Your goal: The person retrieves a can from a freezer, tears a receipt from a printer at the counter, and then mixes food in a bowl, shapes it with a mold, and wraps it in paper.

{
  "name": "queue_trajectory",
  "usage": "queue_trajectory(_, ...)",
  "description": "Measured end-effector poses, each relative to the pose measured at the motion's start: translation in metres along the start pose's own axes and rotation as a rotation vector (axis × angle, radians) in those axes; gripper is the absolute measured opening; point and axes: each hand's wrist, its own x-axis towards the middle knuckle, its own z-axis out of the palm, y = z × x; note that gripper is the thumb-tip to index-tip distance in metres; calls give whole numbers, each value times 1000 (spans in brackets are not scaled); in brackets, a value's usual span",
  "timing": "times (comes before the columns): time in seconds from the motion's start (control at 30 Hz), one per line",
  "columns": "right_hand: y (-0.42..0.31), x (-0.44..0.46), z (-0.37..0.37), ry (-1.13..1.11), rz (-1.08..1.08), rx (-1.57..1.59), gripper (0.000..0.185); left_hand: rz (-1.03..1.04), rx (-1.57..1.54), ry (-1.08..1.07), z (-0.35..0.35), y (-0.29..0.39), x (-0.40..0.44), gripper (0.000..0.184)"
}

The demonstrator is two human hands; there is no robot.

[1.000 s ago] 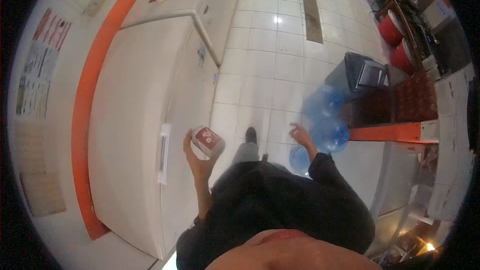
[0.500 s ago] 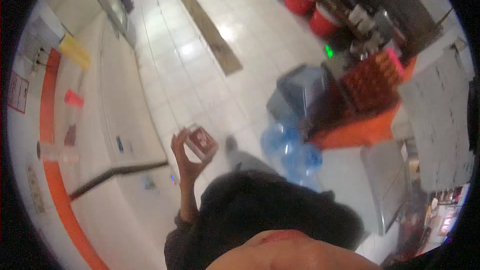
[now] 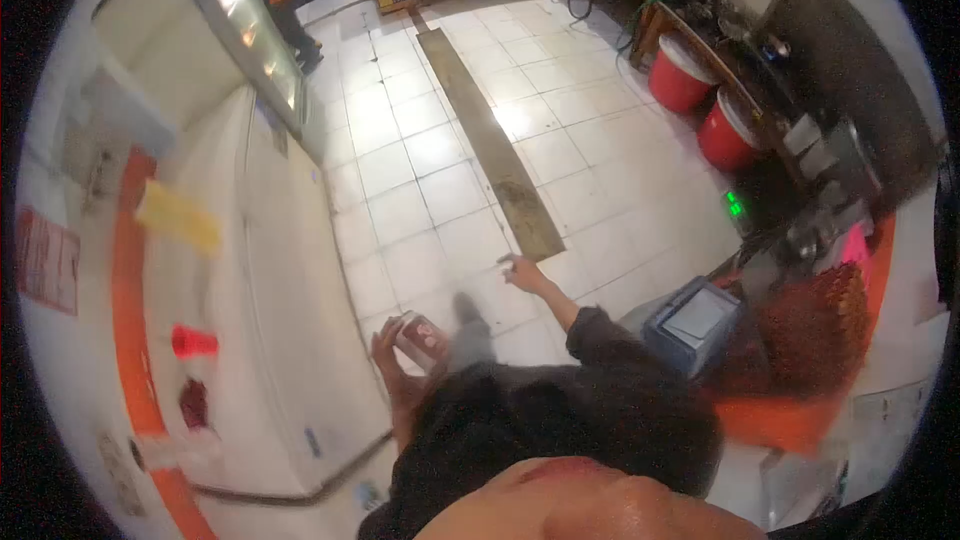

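l hand [image 3: 402, 385] w/ red-lbl tub [image 3: 421, 339]

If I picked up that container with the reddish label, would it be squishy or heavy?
The container is probably stiff: its sides show no obvious dent where the left hand holds it. It's likely not too heavy, since that one hand holds it up alone, though what's inside is hidden.
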Motion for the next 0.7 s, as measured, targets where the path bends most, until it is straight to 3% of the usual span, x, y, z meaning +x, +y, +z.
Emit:
queue_trajectory(0.07,-54,56,-3,-36,-183,220,34,13,19,28,19,-25,71,88)
queue_trajectory(0.17,-133,107,-21,-303,-193,469,45,74,-96,-14,47,-60,177,86)
queue_trajectory(0.2,-144,121,-31,-276,-294,411,51,111,-58,-79,56,-63,216,82)
queue_trajectory(0.23,-160,127,-51,-245,-161,393,56,149,-92,-129,74,-58,255,82)
queue_trajectory(0.3,-156,163,-68,-173,-165,398,59,425,18,-268,98,-69,327,79)
queue_trajectory(0.43,-185,233,-126,-137,-36,583,62,574,-87,-438,174,-104,446,82)
queue_trajectory(0.5,-190,277,-157,-122,24,662,62,611,-113,-508,207,-108,498,86)
queue_trajectory(0.53,-191,302,-170,-89,-65,773,61,605,-137,-509,224,-119,521,83)
queue_trajectory(0.6,-186,359,-208,-79,-17,696,60,587,-165,-462,258,-122,575,80)
queue_trajectory(0.63,-201,382,-221,-98,48,666,60,553,-159,-443,268,-124,596,85)
queue_trajectory(0.7,-234,430,-259,-42,-56,700,57,505,-91,-523,284,-144,652,97)
